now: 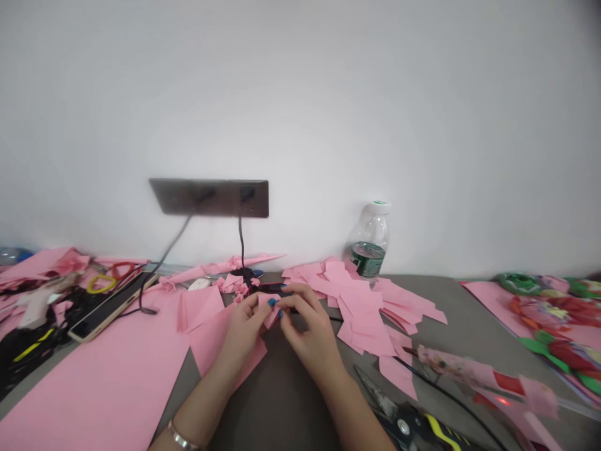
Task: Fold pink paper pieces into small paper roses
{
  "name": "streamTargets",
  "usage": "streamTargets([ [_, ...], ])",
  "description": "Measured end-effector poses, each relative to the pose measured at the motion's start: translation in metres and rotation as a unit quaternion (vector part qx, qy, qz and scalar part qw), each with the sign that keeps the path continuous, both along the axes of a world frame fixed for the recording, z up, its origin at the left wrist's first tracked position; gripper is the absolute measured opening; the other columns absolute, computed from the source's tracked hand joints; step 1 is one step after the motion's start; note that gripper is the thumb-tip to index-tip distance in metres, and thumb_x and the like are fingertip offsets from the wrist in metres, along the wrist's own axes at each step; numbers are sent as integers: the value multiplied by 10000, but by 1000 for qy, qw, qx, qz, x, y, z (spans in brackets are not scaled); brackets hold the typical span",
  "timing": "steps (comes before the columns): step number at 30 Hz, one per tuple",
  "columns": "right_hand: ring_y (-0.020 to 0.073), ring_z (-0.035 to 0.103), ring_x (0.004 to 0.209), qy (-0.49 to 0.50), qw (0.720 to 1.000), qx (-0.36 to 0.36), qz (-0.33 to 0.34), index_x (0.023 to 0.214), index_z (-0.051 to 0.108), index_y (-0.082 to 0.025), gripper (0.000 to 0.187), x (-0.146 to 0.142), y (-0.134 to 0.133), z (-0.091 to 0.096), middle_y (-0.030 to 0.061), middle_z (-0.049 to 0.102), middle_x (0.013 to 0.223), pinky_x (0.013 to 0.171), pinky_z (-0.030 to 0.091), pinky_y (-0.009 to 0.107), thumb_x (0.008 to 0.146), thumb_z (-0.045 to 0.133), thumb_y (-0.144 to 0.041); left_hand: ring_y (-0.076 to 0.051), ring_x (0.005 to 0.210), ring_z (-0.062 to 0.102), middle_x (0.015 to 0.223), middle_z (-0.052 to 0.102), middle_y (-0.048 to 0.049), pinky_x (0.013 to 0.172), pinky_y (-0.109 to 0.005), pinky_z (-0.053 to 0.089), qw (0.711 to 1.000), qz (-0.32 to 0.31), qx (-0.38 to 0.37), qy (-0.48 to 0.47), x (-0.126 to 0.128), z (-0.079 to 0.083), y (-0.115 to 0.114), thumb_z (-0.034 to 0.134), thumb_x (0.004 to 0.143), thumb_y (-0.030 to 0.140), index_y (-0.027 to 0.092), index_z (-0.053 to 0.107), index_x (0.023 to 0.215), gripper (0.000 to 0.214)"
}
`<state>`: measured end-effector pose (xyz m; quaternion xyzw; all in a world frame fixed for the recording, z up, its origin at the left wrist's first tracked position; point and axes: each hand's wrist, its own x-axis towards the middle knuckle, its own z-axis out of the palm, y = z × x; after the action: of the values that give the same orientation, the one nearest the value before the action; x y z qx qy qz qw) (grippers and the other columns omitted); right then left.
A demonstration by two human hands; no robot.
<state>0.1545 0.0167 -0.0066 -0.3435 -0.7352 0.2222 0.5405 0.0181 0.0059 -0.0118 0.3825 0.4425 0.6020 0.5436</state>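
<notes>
Grey surface point(277, 401) holds loose pink paper point(361, 319); left hand point(241, 332) and right hand point(307, 332) pinch a small folded pink piece point(268, 310).

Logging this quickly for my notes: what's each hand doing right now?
Left hand: closed, pinching a small folded piece of pink paper.
Right hand: closed, pinching the same paper.

Two hands point(241, 335), one plastic bottle point(369, 241), one pair of shears point(402, 427)
</notes>
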Motion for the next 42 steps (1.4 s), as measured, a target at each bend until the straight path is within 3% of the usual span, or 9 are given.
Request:
streamTargets([
  [2, 198, 604, 984, 23, 1000, -14, 8, 885, 625, -211, 256, -3, 3, -3, 81, 591, 1056, 802, 512, 304, 786, 483, -23, -134, 705, 576, 787, 675, -15, 636, -210, 445, 1000, 15, -3, -5, 2, -2, 1, 745, 750, 337, 163, 708, 866, 213],
  [6, 178, 596, 897, 35, 997, -42, 51, 881, 560, -198, 280, -10, 7, -8, 59, 595, 963, 742, 495, 270, 723, 455, 7, -143, 722, 608, 738, 668, 6, 692, -231, 486, 1000, 6, -14, -26, 6, 2, 1, 766, 724, 342, 168, 683, 777, 200],
  [16, 155, 560, 767, 41, 996, -61, 48, 865, 515, -199, 184, -13, 10, -13, 27, 547, 860, 662, 474, 241, 774, 457, -49, -175, 724, 657, 760, 710, -9, 688, -261, 514, 999, -24, -20, -15, 2, -5, 7, 764, 728, 363, 169, 674, 794, 224],
  [24, 166, 610, 801, 74, 995, -66, 20, 792, 602, -191, 107, -9, 15, -15, 56, 593, 913, 661, 514, 250, 806, 565, -92, -205, 817, 680, 854, 729, -59, 698, -286, 545, 999, -30, -14, -34, 4, -5, 10, 754, 736, 443, 147, 704, 862, 326],
  [29, 137, 621, 723, 38, 999, -28, 15, 780, 657, -196, 137, -7, 17, -13, 74, 599, 1027, 681, 547, 276, 818, 590, -83, -190, 809, 680, 857, 730, -47, 698, -278, 549, 998, -35, -27, -52, 0, -3, 10, 770, 721, 451, 166, 710, 876, 330],
  [32, 177, 646, 843, 5, 1000, 3, 5, 830, 697, -224, 195, -6, 16, -12, 85, 613, 1086, 723, 559, 305, 837, 569, -77, -191, 817, 676, 889, 733, -44, 691, -277, 549, 997, -30, -44, -55, -3, -4, 9, 775, 712, 452, 181, 714, 870, 319],
  [35, 186, 647, 839, -19, 1000, 16, -8, 812, 705, -233, 194, -6, 15, -11, 86, 615, 1095, 737, 562, 328, 835, 589, -78, -185, 821, 668, 912, 727, -43, 685, -268, 546, 998, -36, -40, -43, -4, -5, 8, 739, 758, 441, 188, 718, 897, 289],
  [42, 211, 633, 954, 40, 997, -60, -20, 750, 663, -210, 146, -3, 14, -8, 81, 628, 997, 753, 536, 310, 841, 592, -119, -152, 745, 645, 804, 695, -8, 657, -241, 548, 997, -14, -51, -52, -6, -9, 5, 745, 758, 446, 200, 702, 858, 269],
])
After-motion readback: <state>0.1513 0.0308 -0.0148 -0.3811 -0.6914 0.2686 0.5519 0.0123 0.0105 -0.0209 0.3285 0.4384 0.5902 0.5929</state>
